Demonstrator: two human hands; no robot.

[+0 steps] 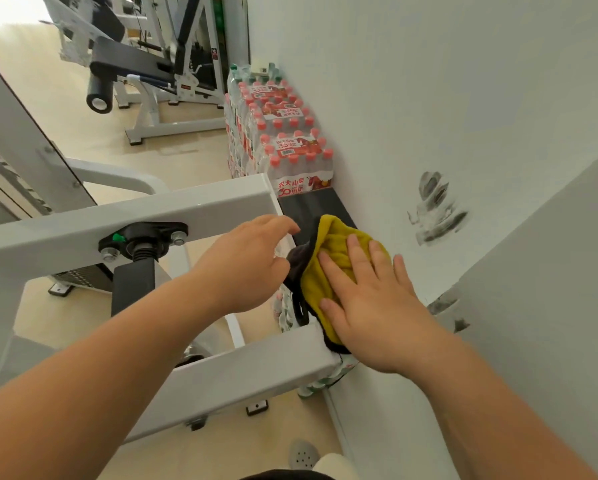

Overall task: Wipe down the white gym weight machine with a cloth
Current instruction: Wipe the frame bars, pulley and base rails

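Shrink-wrapped packs of red-capped water bottles (290,157) are stacked against a white wall (429,81) with dark scuff marks (436,209), another exercise machine (145,64) with black pads stands farther off on the beige floor (82,133), and a grey perforated shoe (302,455) shows below.

农夫山泉 (plus "30") on bottle packs (297,168)

A yellow cloth (339,258) with a dark grey underside lies bunched at the end of the white gym weight machine (200,209), its lower edge draped over the near beam (256,368). The machine's glossy white steel beams run side by side, the farther one carrying a black bolted bracket (145,237).
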